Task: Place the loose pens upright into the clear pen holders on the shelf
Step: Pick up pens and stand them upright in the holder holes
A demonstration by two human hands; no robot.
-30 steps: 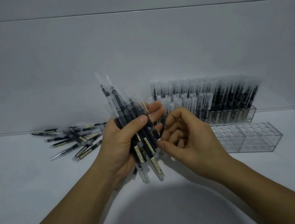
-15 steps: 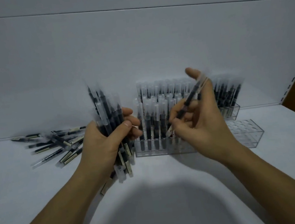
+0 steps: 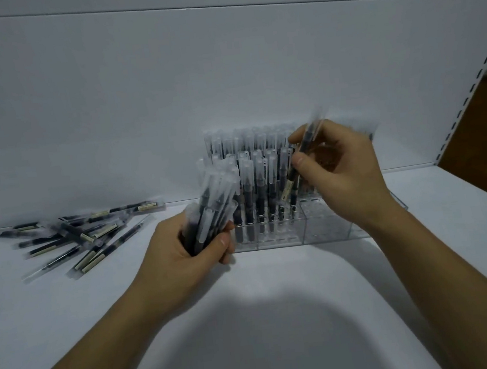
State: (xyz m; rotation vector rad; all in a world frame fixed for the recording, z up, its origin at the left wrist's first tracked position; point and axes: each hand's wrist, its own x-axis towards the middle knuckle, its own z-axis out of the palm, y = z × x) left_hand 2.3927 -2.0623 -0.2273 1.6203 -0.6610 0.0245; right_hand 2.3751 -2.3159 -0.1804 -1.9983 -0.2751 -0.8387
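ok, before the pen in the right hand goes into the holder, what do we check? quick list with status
1. Right hand holds one pen only: ok, pinched between thumb and fingers.
2. Pen upright: not ok, it tilts, top leaning right.
3. Room in the front holder: ok, empty holes show in its right part.
4. Pen's lower end over a free hole: cannot tell, it overlaps the filled rows and is blurred.
5. Left hand secure on the bundle of pens: ok, fingers wrapped round it.
6. Supply: ok, a pile of loose pens lies on the shelf at left.
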